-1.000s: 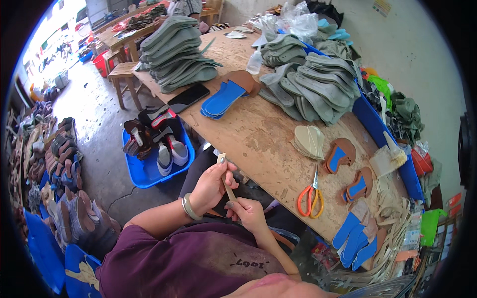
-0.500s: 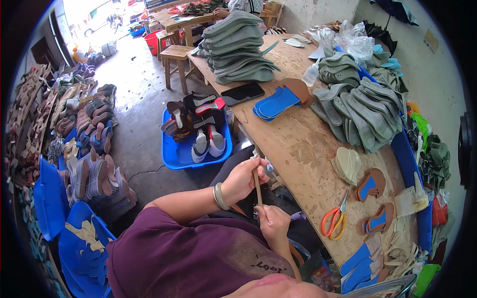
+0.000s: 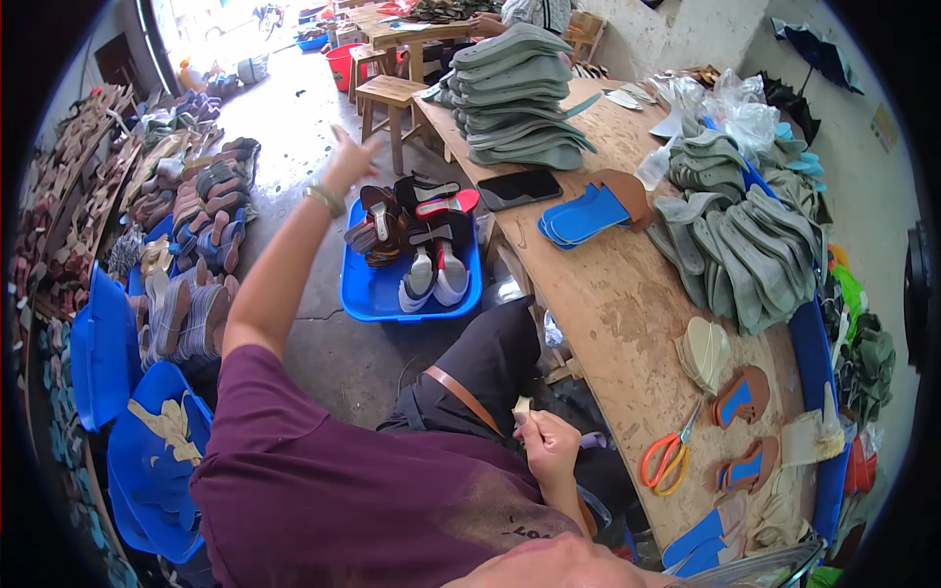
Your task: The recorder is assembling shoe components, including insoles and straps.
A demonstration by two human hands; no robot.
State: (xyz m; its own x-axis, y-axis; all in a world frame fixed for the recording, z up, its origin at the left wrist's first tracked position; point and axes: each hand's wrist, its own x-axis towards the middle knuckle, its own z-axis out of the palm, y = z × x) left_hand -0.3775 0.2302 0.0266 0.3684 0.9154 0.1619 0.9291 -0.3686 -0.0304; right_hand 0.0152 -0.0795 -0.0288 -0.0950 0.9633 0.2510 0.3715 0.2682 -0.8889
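Observation:
My left hand (image 3: 351,162) is stretched out over the floor beyond the blue tub, its fingers apart and nothing in them. A pale bangle circles that wrist. Close to my body, my right hand (image 3: 551,446) is closed on a beige strip (image 3: 522,405). Only a short end of it sticks out above the fingers; the rest is hidden. Below the left hand, the blue tub (image 3: 387,312) holds several black, red and brown shoe pieces with pale soles. Orange-handled scissors (image 3: 668,461) lie on the worktable (image 3: 627,304), to the right of my right hand.
A tall stack of grey-green soles (image 3: 520,103) stands at the table's far end, near a black phone (image 3: 520,189). More soles (image 3: 750,250) fill the right side. Blue-topped insoles (image 3: 588,216) lie between. Another blue bin (image 3: 147,470) stands left. Far off, someone sits at another table (image 3: 407,34).
My left hand has let go of the beige strip and swung up and forward, opening out. The right hand keeps its hold near my lap. The whole view has shifted slightly.

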